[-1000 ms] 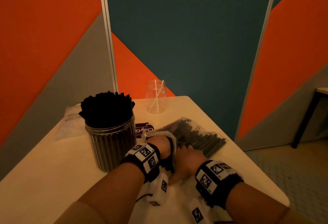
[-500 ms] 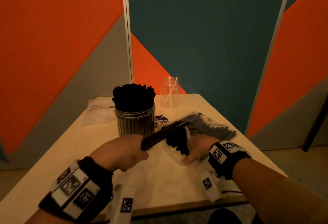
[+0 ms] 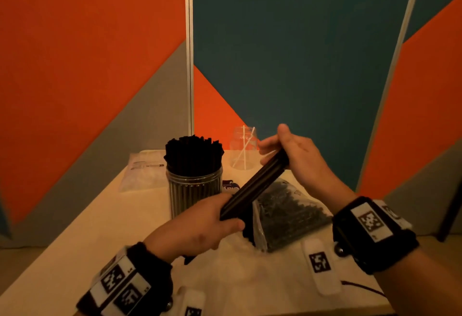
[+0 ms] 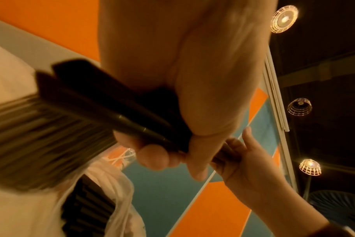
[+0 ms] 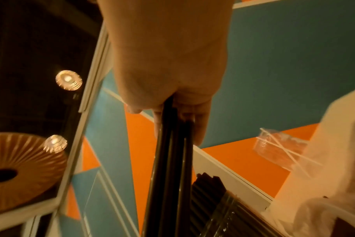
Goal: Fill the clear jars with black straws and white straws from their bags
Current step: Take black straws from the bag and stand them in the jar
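Note:
My left hand [image 3: 215, 218] grips the near end of a bundle of black straws [image 3: 252, 185], which slants up to the right above the table. The far end of the bundle meets the palm of my right hand [image 3: 287, 150], whose fingers [image 5: 199, 128] lie straight along the straws. A clear ribbed jar [image 3: 193, 190] packed with black straws stands just left of the bundle. Behind it, a small clear jar [image 3: 243, 150] holds two white straws. The open bag of black straws [image 3: 292, 213] lies under my right forearm.
A flat bag of white straws [image 3: 143, 170] lies at the back left of the cream table [image 3: 87, 240]. Orange, grey and teal wall panels close off the table's far side. The table's right edge [image 3: 355, 220] runs close to my right wrist.
My left hand has lifted the black bundle higher and tilted it steeper. My right hand left the bag and rose to the bundle's far end.

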The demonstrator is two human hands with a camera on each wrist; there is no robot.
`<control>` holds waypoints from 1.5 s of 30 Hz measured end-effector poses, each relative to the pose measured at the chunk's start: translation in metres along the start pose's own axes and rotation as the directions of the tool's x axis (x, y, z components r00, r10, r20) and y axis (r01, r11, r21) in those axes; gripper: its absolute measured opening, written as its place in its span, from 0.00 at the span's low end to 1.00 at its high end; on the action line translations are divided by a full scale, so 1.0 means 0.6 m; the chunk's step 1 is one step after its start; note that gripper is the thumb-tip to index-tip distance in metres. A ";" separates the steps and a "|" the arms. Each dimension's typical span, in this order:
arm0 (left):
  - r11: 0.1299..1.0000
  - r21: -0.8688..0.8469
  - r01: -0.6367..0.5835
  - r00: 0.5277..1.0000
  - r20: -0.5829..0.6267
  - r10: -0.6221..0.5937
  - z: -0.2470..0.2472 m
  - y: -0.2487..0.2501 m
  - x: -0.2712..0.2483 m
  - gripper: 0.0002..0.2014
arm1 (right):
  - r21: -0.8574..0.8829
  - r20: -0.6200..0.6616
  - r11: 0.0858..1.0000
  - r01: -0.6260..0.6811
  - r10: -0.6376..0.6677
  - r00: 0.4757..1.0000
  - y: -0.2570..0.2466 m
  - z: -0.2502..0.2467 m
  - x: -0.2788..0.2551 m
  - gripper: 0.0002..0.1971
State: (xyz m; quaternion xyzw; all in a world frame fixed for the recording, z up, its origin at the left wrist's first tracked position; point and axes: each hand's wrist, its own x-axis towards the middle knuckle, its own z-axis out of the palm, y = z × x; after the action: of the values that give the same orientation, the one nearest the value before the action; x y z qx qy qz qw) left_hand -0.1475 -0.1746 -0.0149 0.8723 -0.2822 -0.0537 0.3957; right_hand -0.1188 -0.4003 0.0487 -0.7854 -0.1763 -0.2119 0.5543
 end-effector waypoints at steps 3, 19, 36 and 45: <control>0.993 -0.118 0.002 1.000 -0.018 -0.004 0.007 0.012 0.022 0.11 | -0.169 0.020 0.975 0.142 -0.141 0.990 -0.014 0.032 0.017 0.26; 0.818 -0.488 -0.304 0.792 -0.607 -0.068 -0.059 0.011 0.043 0.03 | -0.445 0.268 0.789 0.425 -0.335 0.903 0.110 0.168 0.019 0.10; 0.885 -0.174 -0.432 0.735 -0.637 0.234 -0.158 -0.012 0.118 0.04 | -0.460 0.284 0.827 0.323 -0.208 0.936 0.117 0.216 0.033 0.13; 0.903 0.428 -0.037 0.675 -0.656 0.338 -0.153 -0.079 0.135 0.15 | -0.448 0.252 0.836 0.318 -0.223 0.942 0.121 0.217 0.034 0.13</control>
State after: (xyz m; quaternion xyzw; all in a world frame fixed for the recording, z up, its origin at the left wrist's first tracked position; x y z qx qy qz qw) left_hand -0.0293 -0.1325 0.0239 0.8482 -0.2001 0.3876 0.3005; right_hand -0.0467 -0.2998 -0.0366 -0.8818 -0.2794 -0.2500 0.2859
